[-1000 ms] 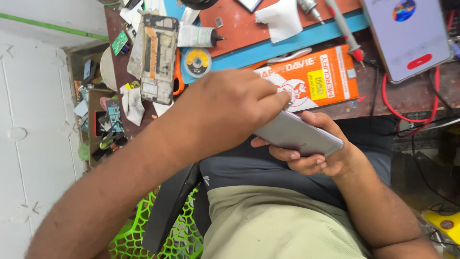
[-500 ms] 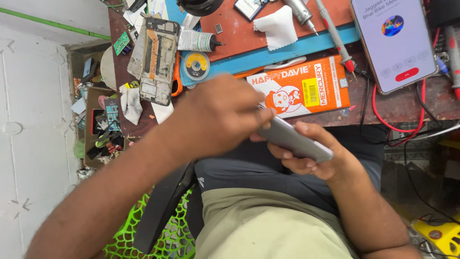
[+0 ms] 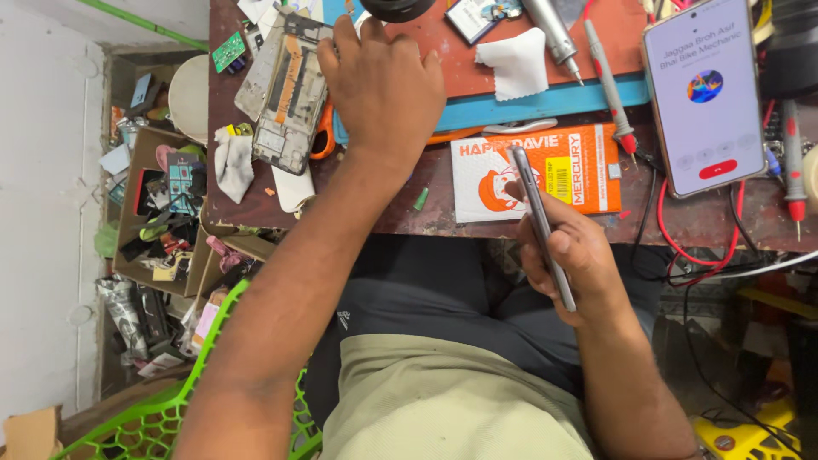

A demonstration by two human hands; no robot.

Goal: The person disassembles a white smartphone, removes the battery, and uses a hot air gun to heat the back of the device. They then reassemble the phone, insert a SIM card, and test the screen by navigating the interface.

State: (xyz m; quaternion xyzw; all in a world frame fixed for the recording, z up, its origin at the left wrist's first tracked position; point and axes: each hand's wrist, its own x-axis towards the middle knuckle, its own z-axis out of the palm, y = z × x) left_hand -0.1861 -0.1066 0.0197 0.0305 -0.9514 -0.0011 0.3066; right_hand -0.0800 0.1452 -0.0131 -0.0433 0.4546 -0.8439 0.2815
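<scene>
1. Right hand (image 3: pixel 569 255) clamped around a thin grey phone (image 3: pixel 542 223), held edge-on just off the near edge of the table (image 3: pixel 426 209), above the lap.
2. Left hand (image 3: pixel 382 81) spread flat, palm down, fingers loose and gripping nothing, resting on the blue mat (image 3: pixel 545 106) near the far edge, just beside an opened phone frame (image 3: pixel 285 94).
3. Risk of a drop: slim, smooth metal-and-glass slab pinched by one hand only, over the lap and floor, nothing underneath to catch it.
4. Risk of a knock: flat left hand close to the exposed frame, an orange-handled tool (image 3: pixel 322 132) and a small green part (image 3: pixel 421 198); a sideways sweep likely to push them toward the left edge, over the boxes of scrap (image 3: pixel 162 213).
5. Risk of a snag: red wires (image 3: pixel 682 247) looping off the near edge right beside the right hand; a caught wrist could tug the lit phone (image 3: pixel 705 94) lying at the right side.
6. Textures: worn dark wood, rubbery mat, soft crumpled white cloth (image 3: pixel 513 64), glossy orange-and-white card packet (image 3: pixel 545 175), hard red probes (image 3: pixel 607 81) with metal tips.
</scene>
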